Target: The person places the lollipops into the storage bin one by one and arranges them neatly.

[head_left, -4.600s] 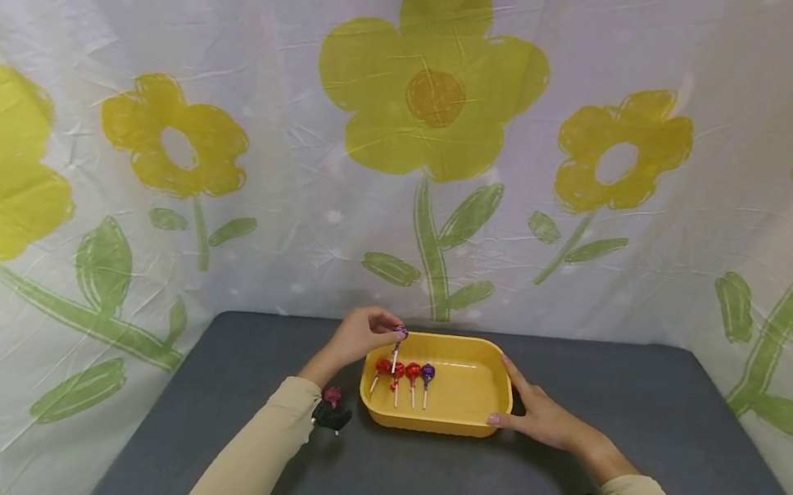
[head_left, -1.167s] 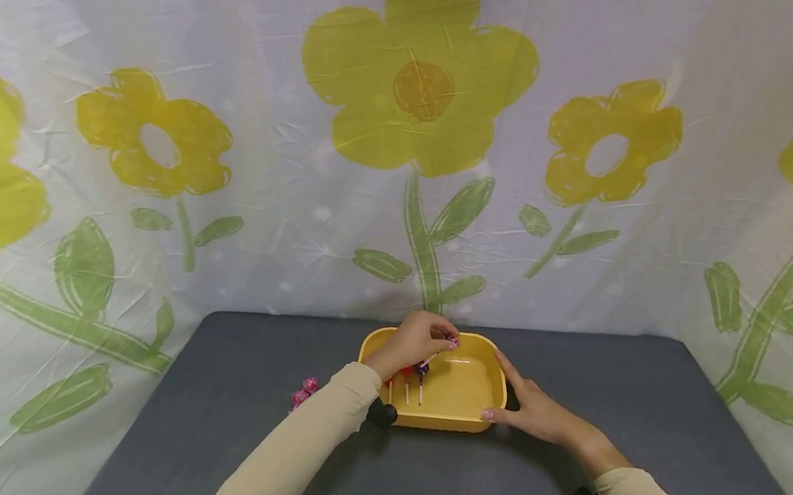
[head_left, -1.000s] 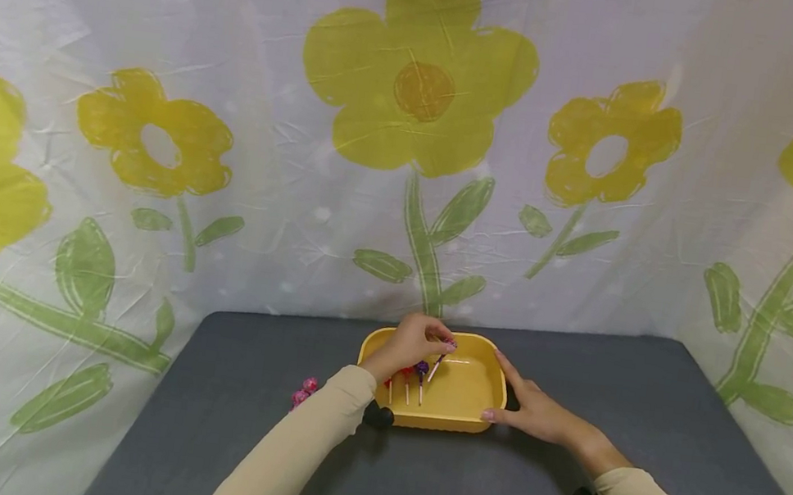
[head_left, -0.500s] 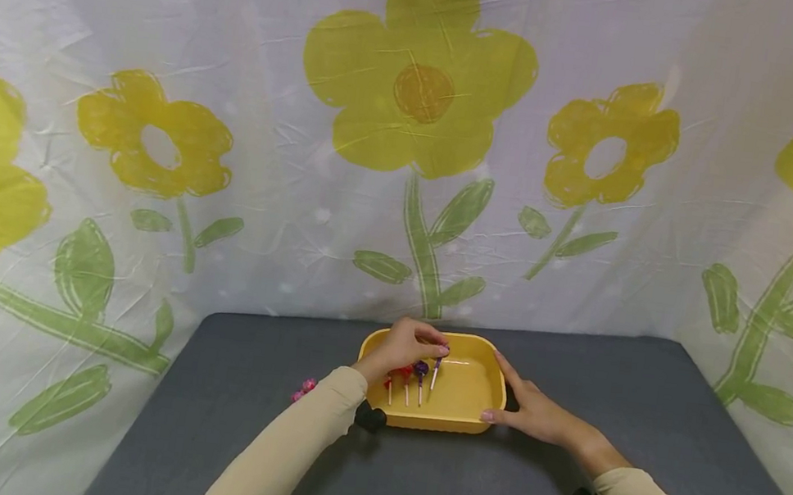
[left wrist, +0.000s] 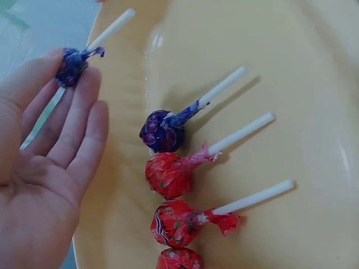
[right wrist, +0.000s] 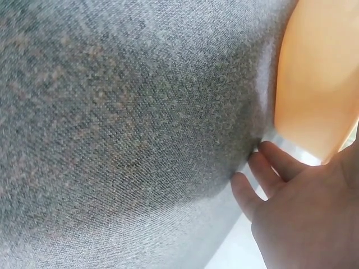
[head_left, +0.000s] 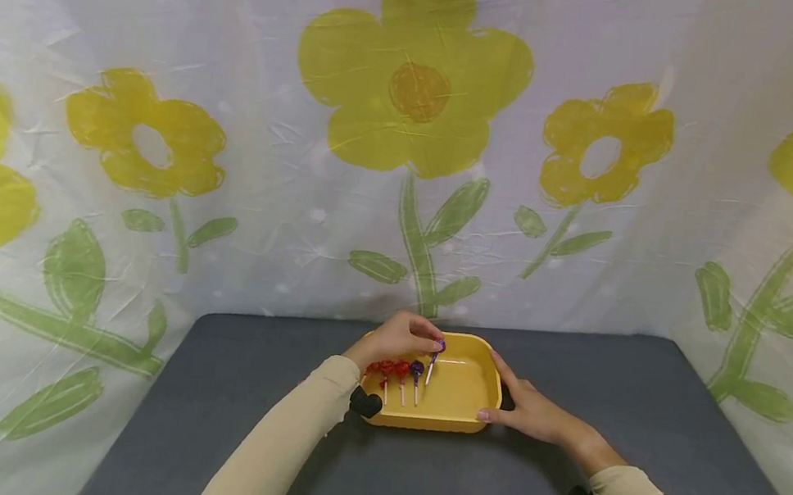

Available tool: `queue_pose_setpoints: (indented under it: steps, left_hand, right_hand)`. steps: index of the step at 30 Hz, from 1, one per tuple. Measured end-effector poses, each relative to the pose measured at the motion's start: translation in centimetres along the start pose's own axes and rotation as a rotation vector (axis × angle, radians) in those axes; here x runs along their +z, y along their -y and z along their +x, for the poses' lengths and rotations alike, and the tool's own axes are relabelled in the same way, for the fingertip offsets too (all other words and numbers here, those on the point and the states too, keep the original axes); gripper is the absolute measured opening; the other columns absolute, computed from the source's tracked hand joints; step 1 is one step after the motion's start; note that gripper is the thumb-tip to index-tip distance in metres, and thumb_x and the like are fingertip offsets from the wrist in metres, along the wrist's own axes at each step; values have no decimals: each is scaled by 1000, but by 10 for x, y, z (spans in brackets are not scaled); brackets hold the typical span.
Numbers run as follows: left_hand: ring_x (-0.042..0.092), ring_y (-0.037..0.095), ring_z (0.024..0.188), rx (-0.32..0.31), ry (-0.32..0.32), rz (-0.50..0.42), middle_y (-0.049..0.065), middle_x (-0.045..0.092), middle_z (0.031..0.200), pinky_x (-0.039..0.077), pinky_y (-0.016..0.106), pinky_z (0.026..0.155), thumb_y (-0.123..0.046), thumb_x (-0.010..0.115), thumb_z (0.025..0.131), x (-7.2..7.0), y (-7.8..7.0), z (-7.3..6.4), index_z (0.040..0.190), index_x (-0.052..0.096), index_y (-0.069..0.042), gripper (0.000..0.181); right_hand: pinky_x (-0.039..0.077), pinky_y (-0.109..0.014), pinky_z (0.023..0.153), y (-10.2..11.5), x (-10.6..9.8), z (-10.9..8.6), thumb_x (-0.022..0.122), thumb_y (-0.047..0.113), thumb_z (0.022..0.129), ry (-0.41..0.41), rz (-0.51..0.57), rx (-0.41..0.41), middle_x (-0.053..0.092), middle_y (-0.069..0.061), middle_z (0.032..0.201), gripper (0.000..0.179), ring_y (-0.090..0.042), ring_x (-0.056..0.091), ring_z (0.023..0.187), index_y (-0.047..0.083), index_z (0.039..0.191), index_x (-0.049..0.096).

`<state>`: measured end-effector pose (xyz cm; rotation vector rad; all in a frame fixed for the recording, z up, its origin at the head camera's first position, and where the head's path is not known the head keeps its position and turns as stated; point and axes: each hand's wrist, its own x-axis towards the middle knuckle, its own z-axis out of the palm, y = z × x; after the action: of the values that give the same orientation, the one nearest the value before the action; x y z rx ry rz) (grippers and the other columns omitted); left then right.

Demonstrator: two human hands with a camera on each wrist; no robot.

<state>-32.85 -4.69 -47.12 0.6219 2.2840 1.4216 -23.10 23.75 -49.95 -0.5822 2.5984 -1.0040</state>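
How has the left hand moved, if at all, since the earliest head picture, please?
Yes, rightward: in the head view, the left hand was left of the foot of the central flower stem; now its fingers extend past it to the right.

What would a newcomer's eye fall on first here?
Probably the large yellow flower on the white fabric backdrop, head view's upper middle. Below, a rounded yellow plastic tray holds round, red-wrapped lollipops and a purple-wrapped one. Near its far wall, the left hand pinches another purple lollipop.
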Motion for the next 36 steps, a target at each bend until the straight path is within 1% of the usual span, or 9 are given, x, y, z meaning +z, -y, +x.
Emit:
queue_pose_setpoints:
  steps: [5, 8, 13, 18, 21, 25, 30, 33, 36]
  left_hand:
    - [74, 19, 91, -20, 48, -18, 15, 75, 107, 60, 34, 85, -16, 71, 92, -3, -1, 2, 113, 73, -3, 25]
    - [74, 17, 90, -33, 69, -37, 16, 75, 109, 60, 33, 85, -16, 71, 92, -3, -2, 3, 114, 72, -3, 26]
    - [74, 16, 93, -50, 86, -62, 15, 74, 112, 60, 33, 87, -17, 70, 93, -3, 3, 5, 118, 71, -3, 28]
    - [72, 18, 101, -51, 106, -100, 17, 71, 121, 58, 36, 92, -14, 66, 95, -2, 4, 4, 127, 65, 0, 35]
    - [73, 16, 100, -47, 111, -112, 16, 71, 122, 58, 35, 92, -15, 66, 95, -1, 6, 4, 128, 65, 0, 36]
    - [73, 13, 98, -51, 122, -86, 13, 73, 119, 58, 33, 90, -17, 67, 94, -1, 10, 2, 126, 67, -3, 35]
    - [73, 16, 99, -37, 148, -33, 15, 71, 122, 58, 31, 91, -12, 67, 94, -2, 13, 1, 128, 66, -5, 35]
    - [73, 17, 99, -15, 145, -9, 15, 71, 122, 58, 31, 90, -11, 68, 93, -1, 13, 2, 127, 66, -3, 35]
    - [72, 15, 98, -2, 131, 24, 14, 72, 120, 58, 29, 90, -13, 71, 91, 1, 13, 4, 124, 68, -3, 34]
  right_hand:
    - [29, -68, 113, 0, 0, 0, 68, 55, 88, -6, -7, 12, 20, -26, 162, 107, -49, 28, 147, 25, 160, -5]
    - [29, -68, 113, 0, 0, 0, 68, 55, 88, -7, -12, 12, 20, -28, 162, 108, -50, 27, 146, 24, 161, -5]
    - [28, -67, 114, 0, 0, 0, 68, 55, 88, -4, -3, 21, 18, -26, 163, 107, -49, 25, 148, 25, 160, -6]
    - [29, -66, 114, -2, 1, 2, 68, 54, 88, -6, 9, 11, 19, -25, 163, 107, -47, 26, 148, 25, 160, -6]
    - [28, -66, 115, -4, 2, 3, 68, 53, 88, -8, 17, 2, 19, -25, 163, 107, -46, 26, 148, 24, 160, -5]
    - [28, -66, 115, -3, 2, 3, 68, 53, 88, -7, 18, 4, 20, -25, 163, 107, -47, 27, 148, 25, 160, -5]
    - [29, -67, 114, -2, 2, 2, 68, 55, 88, -5, 1, 26, 20, -25, 163, 106, -47, 27, 147, 28, 160, -6]
    - [30, -68, 113, -2, 1, 1, 68, 56, 88, -7, -8, 31, 21, -26, 162, 107, -48, 28, 146, 28, 160, -5]
    - [31, -68, 111, -2, 0, 0, 68, 56, 88, -7, -20, 33, 22, -27, 161, 107, -50, 30, 145, 27, 160, -5]
